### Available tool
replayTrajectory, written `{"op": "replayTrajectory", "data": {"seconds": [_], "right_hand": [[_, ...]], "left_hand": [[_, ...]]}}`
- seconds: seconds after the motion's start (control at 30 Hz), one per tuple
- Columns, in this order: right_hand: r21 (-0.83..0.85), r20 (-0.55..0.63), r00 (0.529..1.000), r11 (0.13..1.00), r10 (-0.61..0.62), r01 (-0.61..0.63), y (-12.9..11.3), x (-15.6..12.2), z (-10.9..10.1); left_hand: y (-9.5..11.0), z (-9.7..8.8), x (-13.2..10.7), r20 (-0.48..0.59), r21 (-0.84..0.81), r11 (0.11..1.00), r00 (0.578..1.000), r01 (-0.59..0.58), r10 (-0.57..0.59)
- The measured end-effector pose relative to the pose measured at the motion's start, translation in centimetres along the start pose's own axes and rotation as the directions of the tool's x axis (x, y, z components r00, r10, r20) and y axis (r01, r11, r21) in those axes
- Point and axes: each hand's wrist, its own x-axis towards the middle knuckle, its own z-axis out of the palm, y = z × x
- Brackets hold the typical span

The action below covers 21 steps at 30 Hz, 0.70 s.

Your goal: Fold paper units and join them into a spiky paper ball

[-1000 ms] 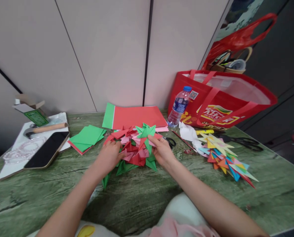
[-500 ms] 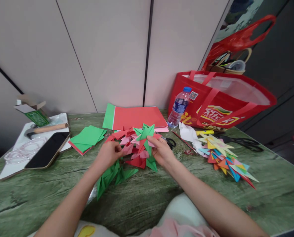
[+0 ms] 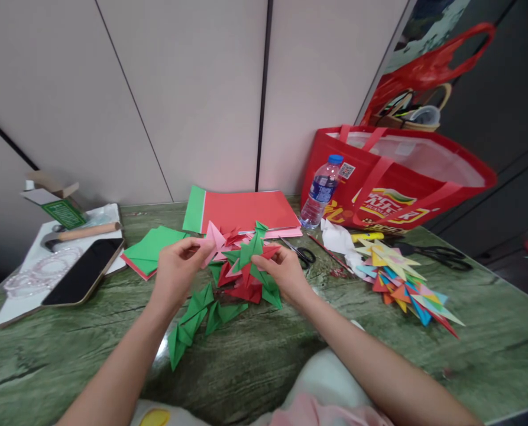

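My left hand (image 3: 178, 264) pinches a pink folded paper piece (image 3: 213, 239) between thumb and fingers, raised over the table's middle. To its right, my right hand (image 3: 285, 270) grips a green and red paper origami star (image 3: 248, 253), its points spread outward. Beneath both hands lies a pile of red folded pieces (image 3: 245, 291), with pink ones partly hidden by the star. Nearer to me rest green folded pieces (image 3: 193, 319). The fingertips behind the star are out of sight.
Paper squares (image 3: 155, 248), red sheets (image 3: 250, 210), scissors (image 3: 305, 254), a water bottle (image 3: 320, 195) and a red bag (image 3: 379, 183) stand around. A colourful origami string (image 3: 405, 284) lies right; a phone (image 3: 84, 272) and a hammer-like tool (image 3: 86, 232) lie left.
My left hand has lifted a pink folded piece from the pile and moved up and left. My right hand has tilted the star and shifted it slightly left.
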Motion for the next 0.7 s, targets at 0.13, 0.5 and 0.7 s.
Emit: {"op": "replayTrajectory", "data": {"seconds": [0.13,0.5,0.7], "right_hand": [[-0.034,-0.002,1.000,0.999,-0.007,0.007,-0.2,-0.1,0.2],[-0.086,0.016,0.999,0.995,-0.051,0.052,-0.4,-0.4,0.3],[-0.150,0.015,0.997,0.986,-0.073,0.075,-0.8,-0.8,0.5]], "left_hand": [[1.3,0.3,-0.7,0.016,-0.102,0.995,1.000,0.005,-0.004],[1.9,0.7,-1.1,0.121,-0.093,0.985,0.984,0.144,-0.133],[2.0,0.9,-1.2,0.040,0.026,0.996,0.996,0.081,-0.082]]}}
